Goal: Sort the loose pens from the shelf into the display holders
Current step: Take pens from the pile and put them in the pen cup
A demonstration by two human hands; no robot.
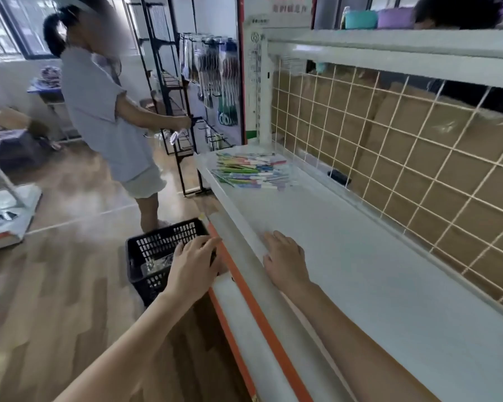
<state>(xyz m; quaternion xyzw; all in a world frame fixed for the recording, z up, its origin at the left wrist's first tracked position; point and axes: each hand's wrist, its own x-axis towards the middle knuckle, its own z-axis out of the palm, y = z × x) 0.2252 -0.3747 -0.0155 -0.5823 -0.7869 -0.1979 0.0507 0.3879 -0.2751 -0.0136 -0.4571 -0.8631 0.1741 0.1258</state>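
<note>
A pile of several colourful loose pens (pixel 251 171) lies at the far left end of the white shelf (pixel 360 256). My right hand (pixel 285 259) rests flat on the shelf near its front lip, fingers apart, holding nothing, well short of the pens. My left hand (pixel 193 266) hangs off the shelf's front edge, over a black plastic basket (pixel 154 250) on the floor. Its fingers are spread and I see nothing in them. Clear items lie inside the basket; what they are I cannot tell. No display holders are clearly visible.
A wire grid (pixel 404 158) backs the shelf, with cardboard boxes behind it. A small black object (pixel 339 177) lies by the grid. Another person (pixel 111 117) stands on the wooden floor to the left, beside a black rack (pixel 186 117) of hanging goods. An upper shelf (pixel 404 50) overhangs.
</note>
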